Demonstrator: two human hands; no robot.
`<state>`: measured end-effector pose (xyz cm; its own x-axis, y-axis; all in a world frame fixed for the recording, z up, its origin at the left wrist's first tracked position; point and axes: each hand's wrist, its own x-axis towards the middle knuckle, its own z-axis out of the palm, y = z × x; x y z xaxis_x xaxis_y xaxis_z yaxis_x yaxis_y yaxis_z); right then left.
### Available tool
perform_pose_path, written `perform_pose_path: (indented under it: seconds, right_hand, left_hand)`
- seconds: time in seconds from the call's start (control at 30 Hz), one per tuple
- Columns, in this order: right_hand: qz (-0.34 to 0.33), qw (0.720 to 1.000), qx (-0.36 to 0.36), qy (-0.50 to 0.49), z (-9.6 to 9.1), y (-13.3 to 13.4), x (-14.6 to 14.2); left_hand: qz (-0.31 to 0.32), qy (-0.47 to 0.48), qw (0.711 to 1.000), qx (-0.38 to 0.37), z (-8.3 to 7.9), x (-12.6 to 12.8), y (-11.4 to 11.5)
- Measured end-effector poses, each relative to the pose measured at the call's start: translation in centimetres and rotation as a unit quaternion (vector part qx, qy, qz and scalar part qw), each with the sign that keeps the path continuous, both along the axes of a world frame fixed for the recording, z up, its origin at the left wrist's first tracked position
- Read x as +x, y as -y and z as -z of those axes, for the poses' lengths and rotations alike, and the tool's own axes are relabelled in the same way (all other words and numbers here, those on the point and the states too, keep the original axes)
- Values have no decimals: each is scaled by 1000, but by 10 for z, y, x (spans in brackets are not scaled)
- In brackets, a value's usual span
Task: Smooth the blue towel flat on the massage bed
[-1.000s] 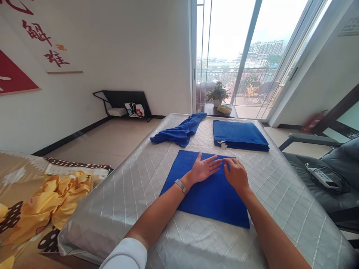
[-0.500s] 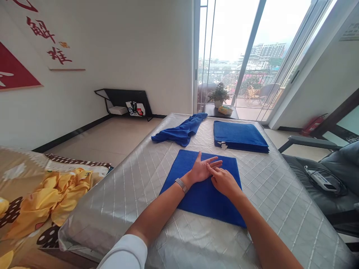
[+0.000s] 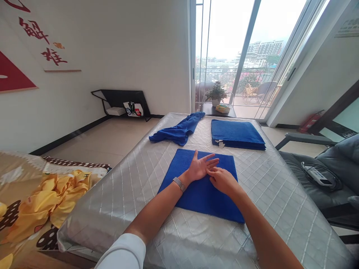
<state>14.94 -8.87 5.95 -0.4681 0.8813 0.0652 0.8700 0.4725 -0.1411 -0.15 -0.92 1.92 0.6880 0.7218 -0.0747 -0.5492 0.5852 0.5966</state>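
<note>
Since the last frame, our right hand (image 3: 224,182) has slid its fingertips from our left palm to the little-finger edge; we judge this leaves the flat blue rectangular cloth (image 3: 207,201) unworked, lying mid-frame on the silver quilted mattress (image 3: 131,183). Our left hand (image 3: 199,168) faces palm up, fingers spread, holding nothing. Our right fingers curl; whether they pinch, we cannot tell.
</note>
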Motion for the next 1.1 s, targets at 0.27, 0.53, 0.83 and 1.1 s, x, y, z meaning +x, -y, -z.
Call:
perform_pose_path:
  seconds: [0.27,0.53,0.83,1.1]
  right_hand:
    - [108,989,93,-36,10,-12,19]
    - [229,971,64,-27,45,-42,54]
    - [240,971,6,6,64,-50,62]
    - [232,972,25,-4,68,-46,64]
  left_hand:
    - [-121,-90,985,80,1,11,5]
    - [-125,-307,879,343,12,26,15]
    - [-138,-387,773,483,0,48,30]
    - [-194,-335,799,461,11,105,-3]
